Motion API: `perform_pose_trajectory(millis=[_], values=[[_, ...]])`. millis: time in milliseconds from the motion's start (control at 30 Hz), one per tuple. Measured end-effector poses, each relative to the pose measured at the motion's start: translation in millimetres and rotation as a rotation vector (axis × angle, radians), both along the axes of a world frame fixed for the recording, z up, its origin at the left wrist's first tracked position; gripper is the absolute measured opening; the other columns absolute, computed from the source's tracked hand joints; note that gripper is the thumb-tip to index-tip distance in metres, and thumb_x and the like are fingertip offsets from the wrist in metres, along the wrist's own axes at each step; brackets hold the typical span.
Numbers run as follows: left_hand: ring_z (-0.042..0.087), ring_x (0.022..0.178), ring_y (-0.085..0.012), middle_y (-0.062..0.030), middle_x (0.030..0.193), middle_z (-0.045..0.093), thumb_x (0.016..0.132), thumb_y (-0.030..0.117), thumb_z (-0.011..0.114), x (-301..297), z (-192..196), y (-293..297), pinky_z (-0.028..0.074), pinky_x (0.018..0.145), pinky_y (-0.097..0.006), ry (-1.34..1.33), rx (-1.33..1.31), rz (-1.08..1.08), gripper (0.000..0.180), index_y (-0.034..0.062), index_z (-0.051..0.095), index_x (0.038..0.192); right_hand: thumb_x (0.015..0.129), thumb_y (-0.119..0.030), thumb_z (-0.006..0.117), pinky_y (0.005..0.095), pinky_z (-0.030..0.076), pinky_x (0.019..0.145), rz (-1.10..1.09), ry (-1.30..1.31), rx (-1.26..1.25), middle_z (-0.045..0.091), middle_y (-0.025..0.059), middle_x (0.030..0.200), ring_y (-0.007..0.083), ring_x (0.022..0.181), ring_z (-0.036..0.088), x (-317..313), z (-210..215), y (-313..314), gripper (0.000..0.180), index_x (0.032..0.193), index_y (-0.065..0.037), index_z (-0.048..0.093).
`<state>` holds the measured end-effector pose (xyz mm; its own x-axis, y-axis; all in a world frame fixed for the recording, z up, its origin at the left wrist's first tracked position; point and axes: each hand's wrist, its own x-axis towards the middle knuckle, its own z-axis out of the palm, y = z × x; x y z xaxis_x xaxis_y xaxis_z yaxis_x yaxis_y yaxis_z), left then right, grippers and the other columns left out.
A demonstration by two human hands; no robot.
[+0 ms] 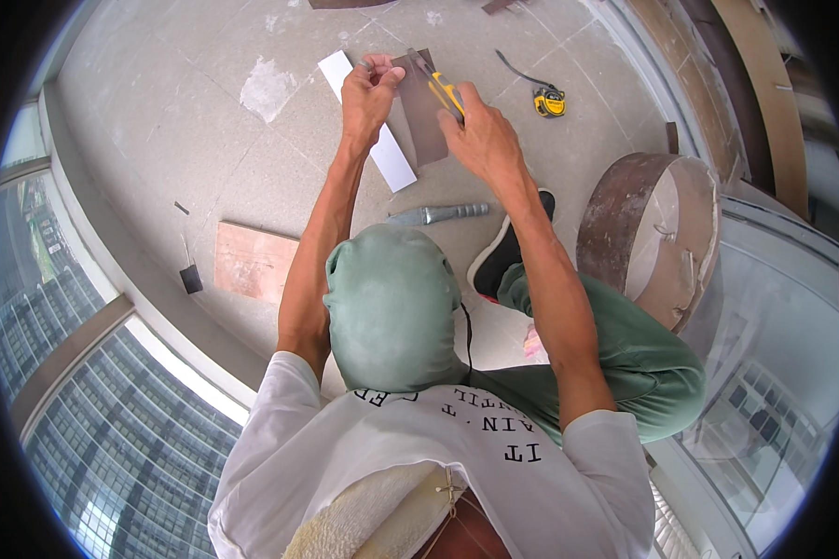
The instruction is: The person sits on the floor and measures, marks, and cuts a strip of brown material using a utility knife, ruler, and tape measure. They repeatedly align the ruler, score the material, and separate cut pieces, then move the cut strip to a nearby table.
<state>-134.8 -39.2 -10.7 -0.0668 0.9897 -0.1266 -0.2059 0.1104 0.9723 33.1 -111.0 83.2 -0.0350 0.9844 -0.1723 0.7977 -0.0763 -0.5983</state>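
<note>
My left hand (371,91) is closed at the upper left corner of a flat dark brown piece (419,116), its thumb and fingers pinching that edge. Wrapped in my right hand (483,138) is a yellow-and-black handled tool (446,91) with a slim grey metal head. Its head reaches over the brown piece's upper end; whether it is a knife or snips I cannot tell. A white strip (393,166) lies slantwise on the floor beneath my left hand and wrist, left of the brown piece.
A yellow-and-black tape measure (549,102) lies right of my right hand. Nearer lie a grey long-handled tool (438,214) and a reddish board (252,260). A curved brown tile-like piece or bucket (625,214) stands by my bent right knee. Windows line the left side.
</note>
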Motion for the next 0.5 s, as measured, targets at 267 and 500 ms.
perform_pose_trajectory(millis=[267, 500], values=[[0.060, 0.075, -0.0085, -0.0021, 0.086, 0.066, 0.088, 0.004, 0.070, 0.4, -13.5, -8.8, 0.049, 0.067, -0.024, -0.010, -0.091, -0.005, 0.014, 0.0021, 0.066, 0.102, 0.091, -0.030, 0.061, 0.0549, 0.051, 0.072, -0.001, -0.036, -0.017, 0.068, 0.0241, 0.083, 0.0467, 0.080, 0.066, -1.8, -12.4, -7.2, 0.042, 0.121, -0.001, 0.051], [0.060, 0.076, -0.0092, -0.0030, 0.087, 0.066, 0.088, 0.003, 0.070, 2.7, -19.1, -8.9, 0.049, 0.068, -0.024, 0.102, -0.017, 0.014, 0.013, 0.0007, 0.066, 0.100, 0.091, -0.030, 0.062, 0.0537, 0.051, 0.068, 0.011, -0.004, 0.007, 0.068, 0.0226, 0.080, 0.0434, 0.074, 0.067, 2.5, -24.7, -1.3, 0.043, 0.120, -0.001, 0.052]])
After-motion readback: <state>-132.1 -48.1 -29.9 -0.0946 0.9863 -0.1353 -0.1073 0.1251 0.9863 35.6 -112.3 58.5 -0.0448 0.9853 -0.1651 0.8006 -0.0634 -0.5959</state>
